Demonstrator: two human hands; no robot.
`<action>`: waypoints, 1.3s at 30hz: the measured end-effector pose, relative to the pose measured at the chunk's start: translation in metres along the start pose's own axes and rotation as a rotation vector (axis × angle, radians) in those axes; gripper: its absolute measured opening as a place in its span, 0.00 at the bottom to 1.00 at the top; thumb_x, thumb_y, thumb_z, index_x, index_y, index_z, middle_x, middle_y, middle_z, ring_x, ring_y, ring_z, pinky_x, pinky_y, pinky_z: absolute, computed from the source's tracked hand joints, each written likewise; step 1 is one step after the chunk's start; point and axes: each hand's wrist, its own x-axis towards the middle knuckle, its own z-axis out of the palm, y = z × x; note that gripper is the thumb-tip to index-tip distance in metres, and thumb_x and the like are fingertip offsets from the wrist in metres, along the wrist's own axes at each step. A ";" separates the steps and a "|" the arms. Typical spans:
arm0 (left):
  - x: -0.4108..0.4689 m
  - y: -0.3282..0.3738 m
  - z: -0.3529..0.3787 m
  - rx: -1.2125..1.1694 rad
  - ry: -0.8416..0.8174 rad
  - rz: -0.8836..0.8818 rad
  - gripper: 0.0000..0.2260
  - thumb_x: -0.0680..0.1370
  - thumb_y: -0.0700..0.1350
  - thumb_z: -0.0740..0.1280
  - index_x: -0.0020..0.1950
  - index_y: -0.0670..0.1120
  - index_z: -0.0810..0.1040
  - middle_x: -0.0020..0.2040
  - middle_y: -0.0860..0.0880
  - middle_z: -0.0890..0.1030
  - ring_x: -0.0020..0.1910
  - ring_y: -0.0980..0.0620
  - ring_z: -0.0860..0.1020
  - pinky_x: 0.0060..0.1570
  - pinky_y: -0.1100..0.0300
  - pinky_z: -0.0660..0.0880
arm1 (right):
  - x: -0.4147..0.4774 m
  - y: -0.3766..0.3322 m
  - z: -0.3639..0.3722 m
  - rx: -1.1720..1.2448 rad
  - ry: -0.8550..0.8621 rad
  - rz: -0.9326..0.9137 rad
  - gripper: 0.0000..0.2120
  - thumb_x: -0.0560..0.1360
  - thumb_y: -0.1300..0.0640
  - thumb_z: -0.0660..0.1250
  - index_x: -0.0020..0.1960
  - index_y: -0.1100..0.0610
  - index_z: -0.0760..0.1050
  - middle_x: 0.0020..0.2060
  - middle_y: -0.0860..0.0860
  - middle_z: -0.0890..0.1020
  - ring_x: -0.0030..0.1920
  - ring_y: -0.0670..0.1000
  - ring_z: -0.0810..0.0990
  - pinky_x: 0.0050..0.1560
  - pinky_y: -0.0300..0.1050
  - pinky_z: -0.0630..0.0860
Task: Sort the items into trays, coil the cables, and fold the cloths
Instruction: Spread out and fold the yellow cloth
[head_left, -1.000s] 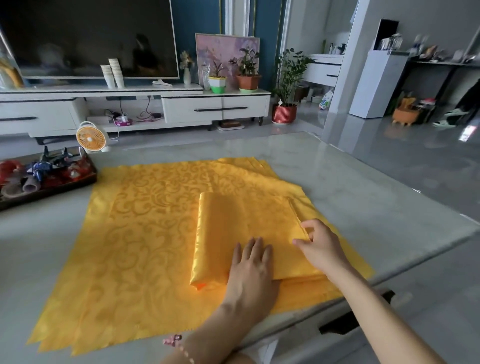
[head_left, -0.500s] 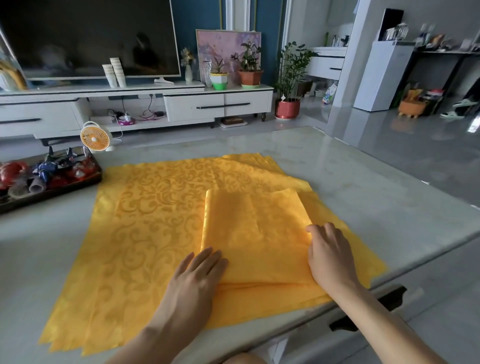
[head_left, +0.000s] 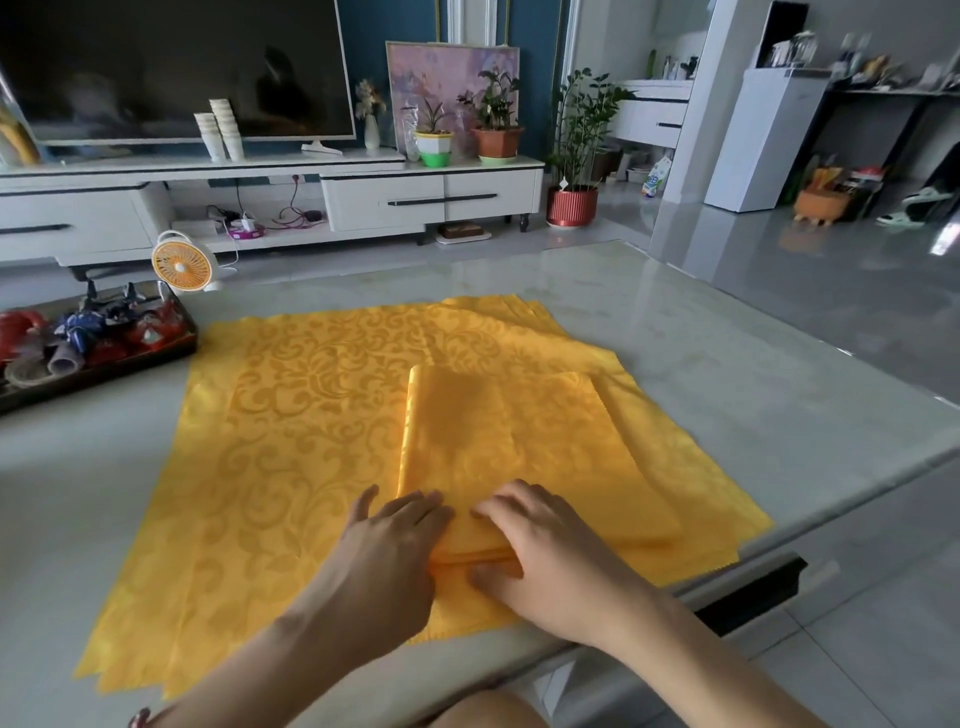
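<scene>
A folded yellow cloth (head_left: 498, 436) lies on top of several spread yellow patterned cloths (head_left: 291, 441) on the pale table (head_left: 727, 374). Both hands meet at the folded cloth's near edge. My left hand (head_left: 389, 551) lies flat over its near left corner, fingers together and thumb out to the left. My right hand (head_left: 535, 551) has fingers on top of the near edge and the thumb tucked under it, pinching the folded layers.
A dark tray (head_left: 104, 364) with red and blue items and small rolls sits at the table's left. A small orange fan (head_left: 182, 265) stands behind it. The table's front edge runs close under the cloths on the right.
My right hand slid left from the folded cloth's right side to its near edge. My left hand moved right onto the near left corner. The two hands now sit side by side.
</scene>
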 end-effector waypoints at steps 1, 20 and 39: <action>0.002 0.001 0.001 0.017 0.035 0.000 0.27 0.45 0.40 0.75 0.44 0.48 0.84 0.43 0.52 0.85 0.42 0.55 0.84 0.42 0.49 0.79 | -0.001 0.001 0.001 -0.044 -0.002 0.008 0.22 0.77 0.45 0.60 0.68 0.52 0.65 0.62 0.46 0.67 0.61 0.48 0.65 0.63 0.40 0.61; -0.033 -0.039 -0.030 -0.423 0.097 -0.115 0.09 0.72 0.48 0.71 0.50 0.57 0.79 0.49 0.65 0.79 0.43 0.65 0.78 0.43 0.70 0.72 | -0.010 0.040 -0.069 0.185 -0.172 0.367 0.02 0.68 0.59 0.65 0.37 0.56 0.72 0.30 0.46 0.71 0.32 0.46 0.69 0.32 0.42 0.63; 0.042 -0.068 0.005 -0.243 0.035 -0.596 0.12 0.80 0.53 0.57 0.40 0.48 0.66 0.35 0.52 0.73 0.39 0.47 0.74 0.34 0.56 0.63 | 0.054 0.063 -0.032 0.675 0.474 0.795 0.01 0.73 0.60 0.67 0.43 0.55 0.76 0.42 0.49 0.81 0.43 0.52 0.78 0.35 0.39 0.69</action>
